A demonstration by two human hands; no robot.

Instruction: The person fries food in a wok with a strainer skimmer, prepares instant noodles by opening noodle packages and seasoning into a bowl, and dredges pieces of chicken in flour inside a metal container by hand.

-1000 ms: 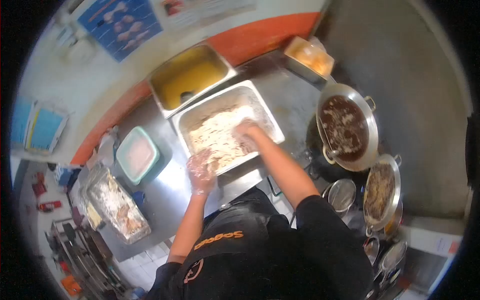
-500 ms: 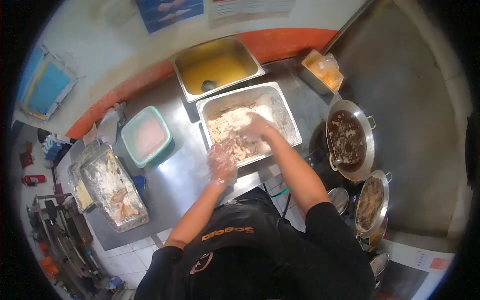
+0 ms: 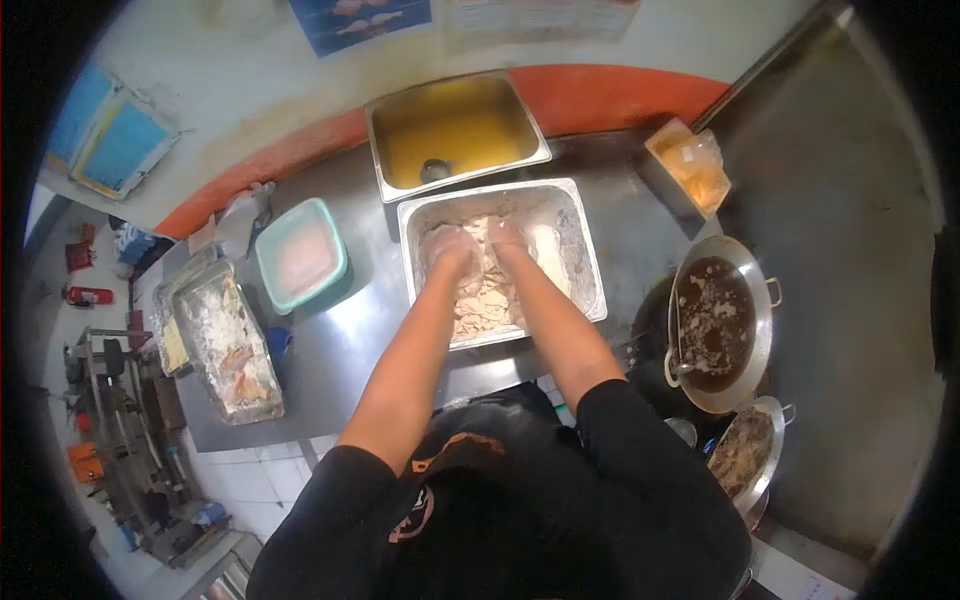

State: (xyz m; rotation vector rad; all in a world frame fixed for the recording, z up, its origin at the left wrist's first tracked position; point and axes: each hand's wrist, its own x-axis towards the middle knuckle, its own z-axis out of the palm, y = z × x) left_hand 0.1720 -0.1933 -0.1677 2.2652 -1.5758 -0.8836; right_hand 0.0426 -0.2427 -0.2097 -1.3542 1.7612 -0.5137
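Note:
A deep steel pan on the table holds pale, flour-coated pieces with loose flour at its right side. Both hands reach into this pan, in clear plastic gloves. My left hand is among the pieces on the left of the pan. Close by on its right, my right hand is down in the same mix near the far wall. The fingers of both are blurred or sunk in the flour, so their grip does not show.
Behind stands a steel pan of yellow liquid with a ladle in it. Left are a turquoise tub and a floured tray. To the right sit an orange-filled container and a wok of dark oil, with another wok nearer.
My left hand has moved from the pan's near edge into the floured pieces. My right hand has gone farther in, toward the far wall. The camera view has shifted.

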